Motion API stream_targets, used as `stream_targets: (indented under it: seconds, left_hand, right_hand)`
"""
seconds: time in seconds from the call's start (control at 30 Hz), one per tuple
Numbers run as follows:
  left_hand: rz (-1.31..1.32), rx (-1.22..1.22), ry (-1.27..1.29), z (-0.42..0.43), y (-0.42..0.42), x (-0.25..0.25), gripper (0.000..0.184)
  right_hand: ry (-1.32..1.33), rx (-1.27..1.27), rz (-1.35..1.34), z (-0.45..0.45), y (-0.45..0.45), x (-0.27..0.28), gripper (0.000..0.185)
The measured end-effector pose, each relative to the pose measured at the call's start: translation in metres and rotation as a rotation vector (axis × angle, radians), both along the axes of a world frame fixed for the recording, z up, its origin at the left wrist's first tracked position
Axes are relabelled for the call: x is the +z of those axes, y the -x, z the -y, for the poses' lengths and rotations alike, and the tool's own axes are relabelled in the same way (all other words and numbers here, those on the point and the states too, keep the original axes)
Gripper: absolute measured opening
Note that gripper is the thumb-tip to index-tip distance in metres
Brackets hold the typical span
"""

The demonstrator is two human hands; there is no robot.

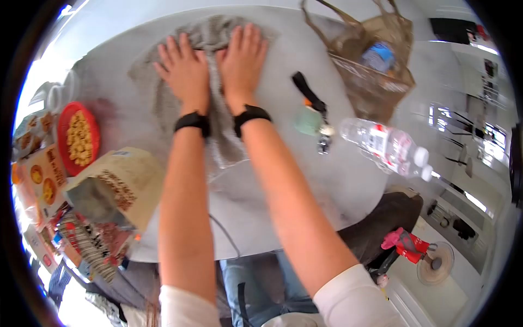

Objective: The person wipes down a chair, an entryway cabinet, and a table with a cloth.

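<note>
A grey-beige cloth [169, 106] lies rumpled on the light table, near its far edge. Pressed flat on it with spread fingers is my left hand [187, 73]. Beside it my right hand [241, 62] also lies flat on the cloth, fingers stretched toward the far edge. Folds bunch up between and beyond both hands, and one end of the cloth trails back between my forearms. Neither hand grips anything. Each wrist has a black band.
To the left stand a red bowl [92, 122] of round snacks, an open paper snack bag [139, 171] and several packages [46, 177]. On the right are keys with a black strap [310, 92], clear plastic bottles [384, 144] and a brown bag [362, 82] holding a blue-labelled item.
</note>
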State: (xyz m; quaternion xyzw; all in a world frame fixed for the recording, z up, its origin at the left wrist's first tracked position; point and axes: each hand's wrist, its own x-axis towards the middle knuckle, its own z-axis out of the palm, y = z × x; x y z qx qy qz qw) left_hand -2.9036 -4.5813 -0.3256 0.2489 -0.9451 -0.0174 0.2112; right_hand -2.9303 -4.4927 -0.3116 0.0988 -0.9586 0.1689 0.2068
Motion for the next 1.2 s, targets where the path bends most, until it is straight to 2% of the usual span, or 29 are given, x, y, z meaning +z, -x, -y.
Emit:
stream_targets:
  seconds: [0.07, 0.13, 0.3, 0.57, 0.9, 1.13, 1.2]
  left_hand:
    - [0.03, -0.029, 0.058, 0.006, -0.006, -0.007, 0.045]
    - [-0.073, -0.08, -0.002, 0.0, -0.025, -0.008, 0.044]
    - [0.085, -0.114, 0.009, -0.021, -0.082, -0.003, 0.049]
    - [0.324, -0.216, -0.014, -0.046, -0.144, 0.011, 0.053]
    - [0.206, -0.317, -0.12, -0.083, -0.239, 0.013, 0.055]
    - [0.27, -0.422, -0.26, -0.085, -0.29, 0.021, 0.058]
    - [0.287, -0.442, -0.31, -0.083, -0.301, 0.026, 0.058]
  right_hand:
    - [0.0, 0.017, 0.001, -0.002, -0.004, -0.001, 0.054]
    - [0.003, 0.055, 0.028, -0.01, -0.018, 0.001, 0.056]
    - [0.053, 0.113, 0.175, -0.042, -0.086, 0.02, 0.057]
    - [0.035, 0.129, 0.2, -0.073, -0.153, 0.02, 0.059]
    - [-0.001, 0.139, 0.184, -0.109, -0.242, 0.019, 0.057]
    - [-0.031, 0.117, 0.067, -0.122, -0.275, 0.005, 0.057]
    - [-0.019, 0.127, 0.113, -0.124, -0.279, -0.001, 0.058]
